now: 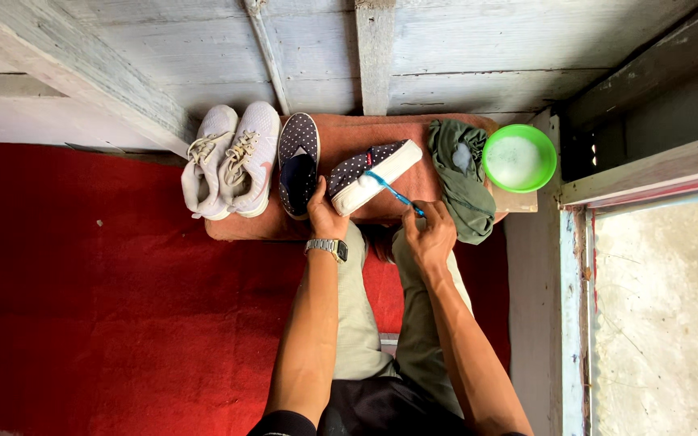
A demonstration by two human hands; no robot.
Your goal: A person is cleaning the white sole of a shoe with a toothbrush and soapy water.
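2 hands (326,216): shoe (369,173), toothbrush (393,194).

**Soft daylight, sharp picture**

Daylight comes in from the right, where the pale floor beyond the doorframe (664,323) looks nearly washed out. The red carpet (123,307) darkens towards the left edge. The green bowl (519,157) glows brightly. Shadows stay soft under the forearms. Focus is crisp throughout; plank lines bend slightly at the corners.

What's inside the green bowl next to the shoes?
The green bowl holds a whitish, foamy-looking liquid that fills most of it. The liquid covers the bowl's bottom, so anything lying beneath it can't be seen.
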